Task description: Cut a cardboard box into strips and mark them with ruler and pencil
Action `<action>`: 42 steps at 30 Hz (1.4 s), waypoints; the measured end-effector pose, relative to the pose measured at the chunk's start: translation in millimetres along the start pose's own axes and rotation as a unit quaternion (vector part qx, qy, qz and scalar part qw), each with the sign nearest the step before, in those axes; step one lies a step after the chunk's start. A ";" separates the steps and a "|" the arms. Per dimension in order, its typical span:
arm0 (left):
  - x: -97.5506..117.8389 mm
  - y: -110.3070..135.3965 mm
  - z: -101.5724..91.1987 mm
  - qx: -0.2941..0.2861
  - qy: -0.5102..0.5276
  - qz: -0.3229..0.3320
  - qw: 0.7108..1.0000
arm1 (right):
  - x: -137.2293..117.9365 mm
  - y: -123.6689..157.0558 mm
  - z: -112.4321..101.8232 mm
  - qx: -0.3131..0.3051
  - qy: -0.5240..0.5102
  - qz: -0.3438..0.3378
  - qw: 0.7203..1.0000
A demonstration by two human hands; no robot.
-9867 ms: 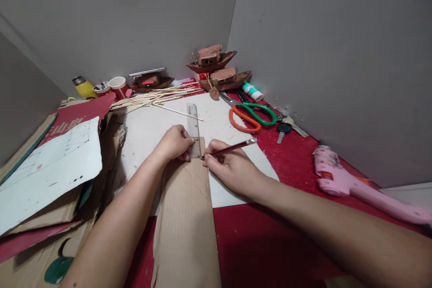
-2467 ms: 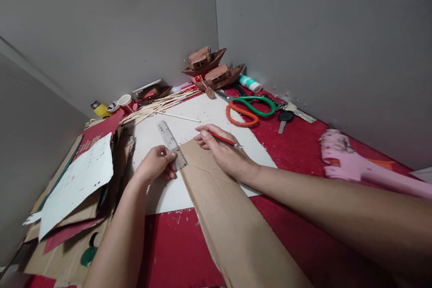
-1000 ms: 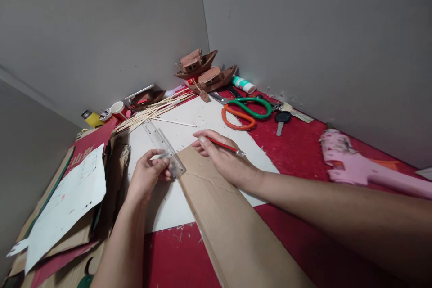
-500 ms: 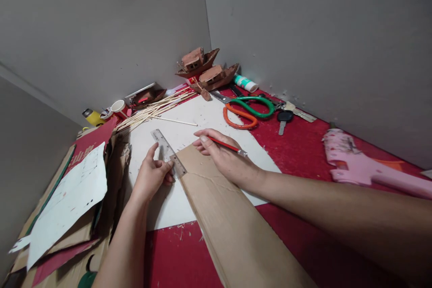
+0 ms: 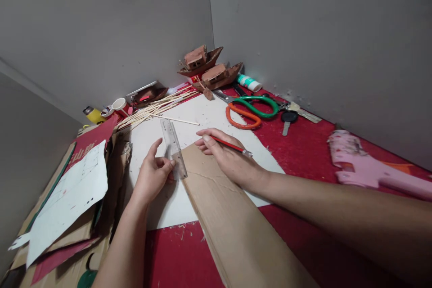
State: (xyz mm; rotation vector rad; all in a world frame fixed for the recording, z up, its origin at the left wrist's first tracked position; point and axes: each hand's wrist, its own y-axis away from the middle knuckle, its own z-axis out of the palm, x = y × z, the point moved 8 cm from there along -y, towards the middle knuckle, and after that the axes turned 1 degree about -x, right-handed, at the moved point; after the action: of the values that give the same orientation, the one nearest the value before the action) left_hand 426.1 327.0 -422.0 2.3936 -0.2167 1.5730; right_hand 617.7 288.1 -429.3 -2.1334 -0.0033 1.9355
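A clear ruler (image 5: 173,144) lies along the left edge of a long strip of brown cardboard (image 5: 229,202), overlapping its far corner. My left hand (image 5: 155,168) grips the ruler near its lower end between thumb and fingers, the index finger raised. Over the cardboard's far end rests my right hand (image 5: 229,157), closed around a red pencil (image 5: 227,143). The pencil points left, and its tip is hidden by the fingers. Beneath the cardboard is a large white sheet (image 5: 162,211) on the red table (image 5: 182,256).
Scissors (image 5: 253,110) with orange and green handles lie behind my right hand. Thin wooden sticks (image 5: 155,110) and brown model boats (image 5: 216,74) stand at the back. Stacked cardboard and paper (image 5: 70,202) fill the left; a pink glue gun (image 5: 364,166) lies right.
My left hand has turned the ruler, which now lies more in line with the cardboard's length. The right hand keeps its hold on the pencil. The whole view has shifted slightly.
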 end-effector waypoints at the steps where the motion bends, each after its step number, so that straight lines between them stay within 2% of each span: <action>1: 2.3 0.7 0.2 0.004 -0.002 0.006 1.000 | 0.1 -0.1 0.1 0.000 0.001 0.000 1.000; 6: 3.4 -0.5 -0.3 0.022 -0.001 0.008 1.000 | -0.3 -0.4 0.4 0.000 -0.001 -0.004 1.000; 14: -5.9 -4.6 -0.6 0.017 -0.006 -0.014 1.000 | -1.1 -0.2 0.9 -0.006 -0.006 0.002 1.000; 33: -6.2 -6.1 1.1 0.007 -0.025 -0.044 0.999 | 0.0 -0.1 1.3 -0.009 0.008 -0.002 1.000; 36: -7.2 -6.9 1.5 0.001 -0.031 -0.041 0.999 | -5.1 0.4 -0.8 0.003 -0.024 -0.003 1.000; 39: -7.2 -7.3 2.6 -0.006 -0.038 -0.038 0.999 | -21.2 4.4 -6.6 0.023 -0.071 -0.039 0.996; 42: -6.7 -6.7 3.3 -0.007 -0.051 -0.040 0.998 | -32.7 11.8 -3.5 -0.005 -0.091 -0.049 0.995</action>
State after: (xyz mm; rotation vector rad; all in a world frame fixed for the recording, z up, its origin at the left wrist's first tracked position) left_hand 428.1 332.2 -430.3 2.4432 -0.1482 1.4116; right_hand 615.4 270.3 -399.3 -1.9179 -0.1501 2.0676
